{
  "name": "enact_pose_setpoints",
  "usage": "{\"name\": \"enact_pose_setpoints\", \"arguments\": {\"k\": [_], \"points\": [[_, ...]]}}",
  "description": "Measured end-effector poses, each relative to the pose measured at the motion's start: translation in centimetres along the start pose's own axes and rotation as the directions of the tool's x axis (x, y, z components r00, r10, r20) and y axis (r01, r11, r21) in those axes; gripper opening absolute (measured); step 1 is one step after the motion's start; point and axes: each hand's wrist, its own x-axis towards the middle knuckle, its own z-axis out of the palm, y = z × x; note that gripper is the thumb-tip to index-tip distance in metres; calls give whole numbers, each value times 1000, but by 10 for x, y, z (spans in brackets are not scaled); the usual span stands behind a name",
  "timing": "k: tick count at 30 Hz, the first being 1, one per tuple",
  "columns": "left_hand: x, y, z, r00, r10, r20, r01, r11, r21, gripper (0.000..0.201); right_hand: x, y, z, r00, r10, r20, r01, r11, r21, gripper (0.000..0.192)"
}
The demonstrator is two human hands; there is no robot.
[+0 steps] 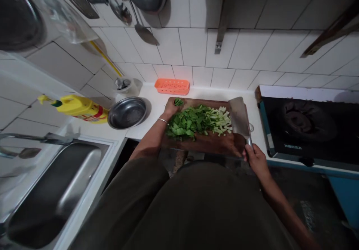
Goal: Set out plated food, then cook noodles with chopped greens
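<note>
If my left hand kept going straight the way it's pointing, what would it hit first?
Your left hand, holding a few greens at the cutting board's far corner, points toward the wall. It would probably reach the orange basket first, though the depth is hard to judge.

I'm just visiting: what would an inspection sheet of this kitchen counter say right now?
Surface: white counter carrying a wooden cutting board.
Job's things: chopped greens heaped on the board; cleaver standing at their right edge.
Clutter: steel bowl, orange basket, yellow bottle.
Hands: left hand holds a pinch of greens; right hand grips the cleaver's handle.
Cables: nothing seen.
Surroundings: sink to the left, gas stove to the right, utensils hanging on the tiled wall.
</note>
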Motion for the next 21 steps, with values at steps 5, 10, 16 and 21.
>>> {"name": "enact_pose_setpoints", "arguments": {"k": [5,10,16,21], "points": [[37,-60,-13,974,-37,222,-93,833,546,58,42,-54,116,997,-32,66,27,997,69,53],[35,-83,-5,979,11,201,-134,784,607,56,90,-83,199,982,-98,163,121,983,-141,48],[35,-102,-12,917,334,218,-399,794,458,53,135,-124,256,952,-131,278,290,684,-669,41],[46,-115,-8,924,261,281,-367,810,457,24,152,-142,284,933,-42,358,329,502,-800,41]]}}
